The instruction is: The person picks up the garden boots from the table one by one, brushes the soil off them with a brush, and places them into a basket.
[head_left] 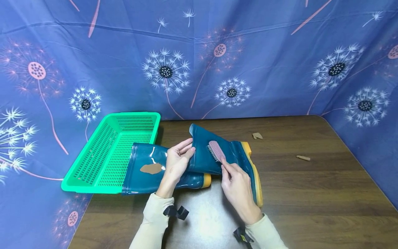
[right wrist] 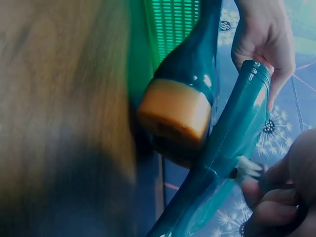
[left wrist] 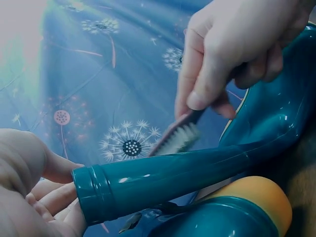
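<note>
My left hand grips the top rim of a teal rubber boot with a yellow sole, thumb on one side and fingers on the other. In my right hand is a small pink brush, held by its handle. Its pale bristles face the boot's shaft, at or very near the surface. A second teal boot lies underneath and to the left, partly over the basket's edge. On its shaft is a brown patch; its yellow heel shows in the right wrist view.
A green plastic basket with perforated walls stands at the left. To the right on the wooden table lie a small flat brown piece and a short brown stick-like piece. A blue dandelion-print cloth hangs behind.
</note>
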Available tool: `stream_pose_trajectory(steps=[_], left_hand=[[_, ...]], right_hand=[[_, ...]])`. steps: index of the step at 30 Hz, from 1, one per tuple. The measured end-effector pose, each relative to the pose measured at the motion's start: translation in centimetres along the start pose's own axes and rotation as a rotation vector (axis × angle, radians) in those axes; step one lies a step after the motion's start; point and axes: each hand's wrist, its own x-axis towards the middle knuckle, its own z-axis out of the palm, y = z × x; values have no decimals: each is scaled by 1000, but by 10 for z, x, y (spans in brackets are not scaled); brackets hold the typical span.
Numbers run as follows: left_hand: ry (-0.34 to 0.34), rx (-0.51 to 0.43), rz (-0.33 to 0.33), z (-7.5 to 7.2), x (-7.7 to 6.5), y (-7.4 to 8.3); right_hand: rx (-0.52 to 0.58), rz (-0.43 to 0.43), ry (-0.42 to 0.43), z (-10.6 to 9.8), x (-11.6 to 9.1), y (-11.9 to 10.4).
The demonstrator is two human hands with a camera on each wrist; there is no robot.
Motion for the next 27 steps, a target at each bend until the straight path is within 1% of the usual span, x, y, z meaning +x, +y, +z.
stream_pose_trajectory(steps=[3,7,9,11,15,17,20,23,27], left_hand=[[-2,3,-5,0,0,0],[-1,-5,-5,-1,0,0],[-3,-17,-1,0,0,1],[-7,-35,6,0,0,3],[-14,-70,20,2,-2,6],[-20,-85,27,4,-3,9],[-33,-105,37,5,-4,12],[-43,-120,44,6,-5,14],[-47,-138,56,7,-6,16]], right_hand=[[-39,32,-4,0,0,4],[-81,71,21,-3,2,9],[-78,79,41,-6,3,9],[-53,77,54,-8,2,5],[-3,67,39,-13,-2,-3],[-10,78,17,-15,-4,-5],[-48,93,11,-19,-3,-3],[-100,101,47,-24,0,3],[-110,84,134,-31,4,10]])
